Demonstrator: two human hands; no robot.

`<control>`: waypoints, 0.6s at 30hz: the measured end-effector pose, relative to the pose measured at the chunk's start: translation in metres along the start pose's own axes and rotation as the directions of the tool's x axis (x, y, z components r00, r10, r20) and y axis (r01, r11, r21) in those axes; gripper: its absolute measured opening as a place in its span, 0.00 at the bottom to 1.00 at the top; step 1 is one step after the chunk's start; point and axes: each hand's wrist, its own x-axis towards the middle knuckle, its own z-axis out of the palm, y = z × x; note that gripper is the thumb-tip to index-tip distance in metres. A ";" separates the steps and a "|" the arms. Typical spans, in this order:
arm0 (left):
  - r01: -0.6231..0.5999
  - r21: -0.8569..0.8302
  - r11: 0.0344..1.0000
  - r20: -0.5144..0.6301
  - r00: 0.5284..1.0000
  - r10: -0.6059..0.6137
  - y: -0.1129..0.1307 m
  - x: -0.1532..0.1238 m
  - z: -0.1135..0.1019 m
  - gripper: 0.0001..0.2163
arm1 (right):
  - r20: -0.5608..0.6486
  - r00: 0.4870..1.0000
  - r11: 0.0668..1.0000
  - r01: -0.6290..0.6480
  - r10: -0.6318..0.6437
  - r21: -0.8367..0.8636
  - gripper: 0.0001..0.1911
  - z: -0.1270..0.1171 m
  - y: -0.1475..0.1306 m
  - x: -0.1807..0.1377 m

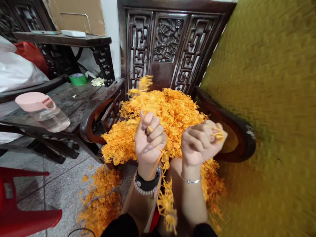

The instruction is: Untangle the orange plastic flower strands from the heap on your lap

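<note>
My left hand is closed around a strand of orange spidery pieces. One end hangs down past the wrist. More orange bits, blurred, stick up above the thumb. To its right, my right hand is pinched on a small orange piece showing at the fingertips. The two hands are apart. Behind them a big heap of the same orange pieces covers the seat of a dark carved wooden chair.
More orange pieces lie on the tiled floor. On the left, a dark side table carries a pink-lidded bottle and green tape. A red stool stands lower left. A woven yellowish surface fills the right side.
</note>
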 end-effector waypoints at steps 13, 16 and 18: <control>-0.120 0.643 0.757 -0.094 0.968 0.234 -0.027 0.013 -0.008 0.15 | 0.317 0.927 0.277 0.364 -0.199 -0.890 0.11 0.004 -0.007 -0.003; -0.191 0.682 0.706 -0.107 0.929 0.354 -0.026 0.013 -0.007 0.19 | 0.369 0.914 0.028 0.379 -0.167 -0.925 0.10 0.005 -0.001 -0.004; -0.219 0.712 0.668 -0.106 0.906 0.410 -0.026 0.011 -0.008 0.17 | 0.358 0.918 0.000 0.363 -0.171 -0.932 0.09 0.010 0.005 -0.006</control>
